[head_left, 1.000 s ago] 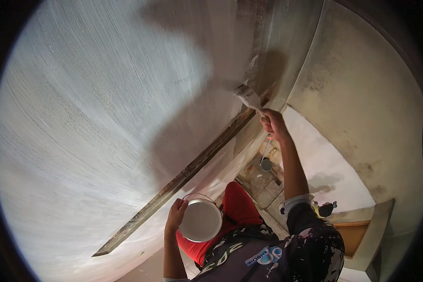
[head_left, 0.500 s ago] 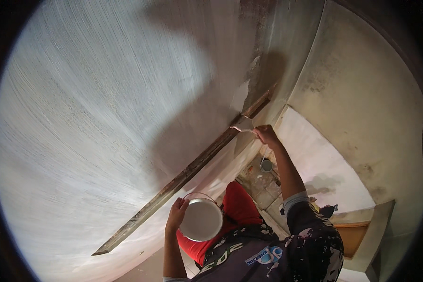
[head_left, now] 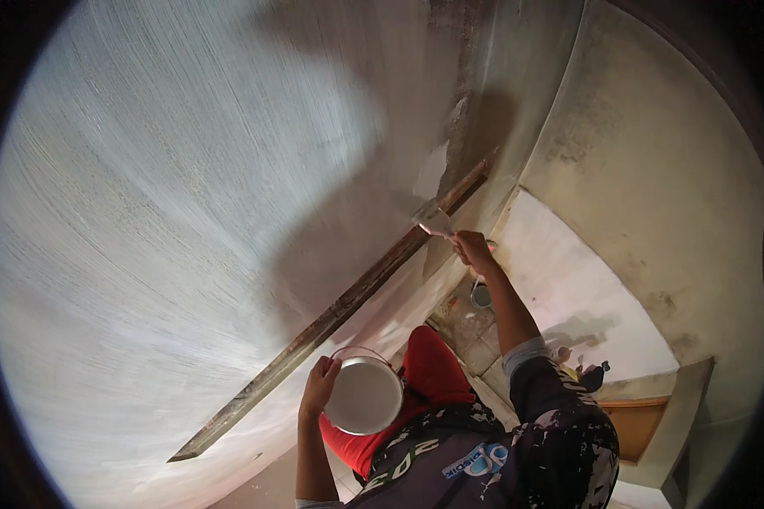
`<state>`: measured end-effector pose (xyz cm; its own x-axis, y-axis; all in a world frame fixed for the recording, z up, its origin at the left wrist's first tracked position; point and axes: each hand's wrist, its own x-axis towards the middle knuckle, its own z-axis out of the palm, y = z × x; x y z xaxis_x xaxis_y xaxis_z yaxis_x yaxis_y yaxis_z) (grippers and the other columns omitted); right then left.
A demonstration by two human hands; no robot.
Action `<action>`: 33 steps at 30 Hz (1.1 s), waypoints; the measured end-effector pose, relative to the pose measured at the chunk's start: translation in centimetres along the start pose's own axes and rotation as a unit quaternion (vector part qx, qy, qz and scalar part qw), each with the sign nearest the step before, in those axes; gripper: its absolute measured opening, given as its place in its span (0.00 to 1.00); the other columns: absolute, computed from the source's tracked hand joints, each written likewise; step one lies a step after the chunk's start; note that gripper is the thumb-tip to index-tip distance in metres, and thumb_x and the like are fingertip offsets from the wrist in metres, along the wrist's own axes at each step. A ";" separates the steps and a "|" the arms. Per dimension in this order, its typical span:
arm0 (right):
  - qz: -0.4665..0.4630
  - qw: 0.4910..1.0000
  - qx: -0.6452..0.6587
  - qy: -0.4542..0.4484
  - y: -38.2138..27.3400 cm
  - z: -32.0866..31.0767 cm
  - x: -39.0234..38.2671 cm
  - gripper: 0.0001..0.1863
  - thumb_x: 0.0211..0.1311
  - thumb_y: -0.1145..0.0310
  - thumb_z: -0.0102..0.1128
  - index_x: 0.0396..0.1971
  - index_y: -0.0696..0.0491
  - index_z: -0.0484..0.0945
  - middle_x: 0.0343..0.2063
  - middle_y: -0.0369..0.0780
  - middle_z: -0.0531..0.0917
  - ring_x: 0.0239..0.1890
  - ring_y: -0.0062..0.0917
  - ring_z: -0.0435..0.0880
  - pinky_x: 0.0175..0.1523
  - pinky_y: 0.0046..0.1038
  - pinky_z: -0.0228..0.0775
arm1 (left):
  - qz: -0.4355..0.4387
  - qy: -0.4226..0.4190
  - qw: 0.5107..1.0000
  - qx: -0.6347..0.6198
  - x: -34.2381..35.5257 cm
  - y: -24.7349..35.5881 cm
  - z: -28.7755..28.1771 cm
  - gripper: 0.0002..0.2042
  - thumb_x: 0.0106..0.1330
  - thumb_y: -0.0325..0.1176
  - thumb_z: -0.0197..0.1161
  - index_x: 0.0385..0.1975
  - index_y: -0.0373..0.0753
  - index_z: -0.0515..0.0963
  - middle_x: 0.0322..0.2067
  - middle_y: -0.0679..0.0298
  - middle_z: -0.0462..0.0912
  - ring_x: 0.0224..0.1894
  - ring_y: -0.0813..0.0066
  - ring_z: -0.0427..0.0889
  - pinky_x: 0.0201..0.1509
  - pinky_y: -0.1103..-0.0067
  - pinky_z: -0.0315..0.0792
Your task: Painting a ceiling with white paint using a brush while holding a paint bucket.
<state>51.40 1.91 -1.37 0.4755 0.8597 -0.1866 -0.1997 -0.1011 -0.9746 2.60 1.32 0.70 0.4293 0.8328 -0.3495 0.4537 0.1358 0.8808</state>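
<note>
My right hand (head_left: 474,251) is closed round the handle of a wide, flat paintbrush (head_left: 434,220). The brush's bristle end lies at the wall (head_left: 229,187), over a dark wooden rail (head_left: 339,310) that slants across it. Lower down, my left hand (head_left: 318,383) grips the rim of a small round pail (head_left: 363,395), near one end of its thin wire handle. Pale whitish-grey shows inside the pail. It is held in front of my red-clad leg, and most of its outer side is hidden.
A second, smaller can (head_left: 480,295) stands on the stained tile floor (head_left: 481,355) below my right forearm. To the right, the adjoining wall (head_left: 645,170) has dark patches above a white lower part (head_left: 569,271). A wooden panel (head_left: 638,428) sits in a recess at lower right.
My right hand has turned and shifted slightly left, so the brush now shows its broad face and its bristles reach a little higher on the wall. The left hand and pail stay put.
</note>
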 end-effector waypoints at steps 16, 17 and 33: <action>0.018 0.998 -0.048 0.037 -2.8 -0.8 -0.7 0.12 0.64 0.60 0.54 0.24 0.51 0.75 0.11 0.27 0.63 0.09 0.11 0.55 0.15 0.19 0.43 | -0.011 -0.014 0.999 -0.028 -1.2 2.6 0.3 0.16 0.71 0.45 0.55 0.29 0.37 0.71 0.25 0.74 0.66 0.29 0.83 0.64 0.34 0.81 0.62; -0.010 1.000 -0.019 0.020 -0.7 -1.9 0.4 0.12 0.64 0.62 0.55 0.23 0.52 0.76 0.11 0.28 0.64 0.10 0.11 0.56 0.15 0.19 0.44 | -0.006 -0.018 0.999 -0.026 -0.9 2.9 0.6 0.16 0.71 0.45 0.55 0.30 0.37 0.71 0.25 0.74 0.66 0.29 0.83 0.64 0.34 0.81 0.62; -0.027 0.998 -0.051 0.014 -1.5 -1.4 -2.0 0.19 0.66 0.59 0.55 0.14 0.47 0.67 0.10 0.27 0.63 0.10 0.09 0.56 0.15 0.18 0.42 | -0.004 -0.007 1.000 -0.019 -0.4 0.2 0.2 0.17 0.69 0.46 0.58 0.32 0.35 0.73 0.26 0.69 0.73 0.32 0.81 0.69 0.38 0.80 0.67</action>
<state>51.95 -0.33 0.26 0.5077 0.8507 -0.1361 -0.0857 -0.1073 -0.9905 2.64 0.97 0.91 0.4370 0.8242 -0.3601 0.4268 0.1624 0.8897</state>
